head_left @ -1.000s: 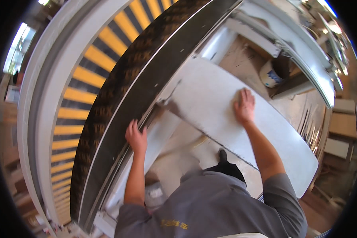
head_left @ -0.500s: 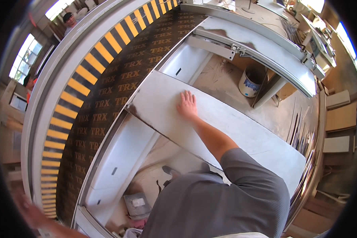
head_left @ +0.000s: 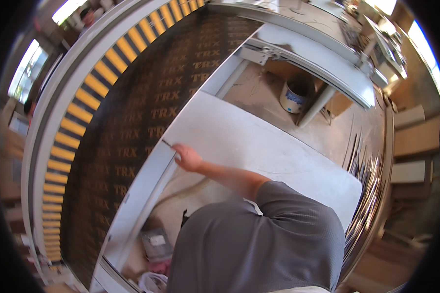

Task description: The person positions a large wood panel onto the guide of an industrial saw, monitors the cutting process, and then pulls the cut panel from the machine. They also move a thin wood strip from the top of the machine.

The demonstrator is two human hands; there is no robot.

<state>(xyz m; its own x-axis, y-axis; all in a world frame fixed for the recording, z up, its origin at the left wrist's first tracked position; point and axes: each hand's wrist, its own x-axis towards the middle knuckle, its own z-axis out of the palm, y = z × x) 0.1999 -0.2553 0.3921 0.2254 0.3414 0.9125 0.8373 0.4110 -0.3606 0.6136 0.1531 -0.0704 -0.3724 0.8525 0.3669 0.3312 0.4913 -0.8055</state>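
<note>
My right hand [head_left: 188, 157] reaches across a large pale grey panel [head_left: 259, 146] to its near left corner. The fingers are curled around a thin dark pencil-like tool [head_left: 168, 143], whose tip points left over the panel's edge. The panel lies flat on a white frame [head_left: 142, 190]. My grey-sleeved arm and shoulder cover the panel's lower middle. My left hand is out of sight.
A dark brown printed board [head_left: 132, 127] with a yellow-and-black striped border [head_left: 78, 117] curves along the left. A white bucket [head_left: 295, 95] stands on the dusty floor beyond the panel. Thin metal strips [head_left: 369, 166] lie to the right. Clutter [head_left: 154, 242] sits under the frame.
My right hand slid from the panel's middle to its left corner and now grips the thin tool. My left hand, seen a second ago at the frame's edge, has left the view.
</note>
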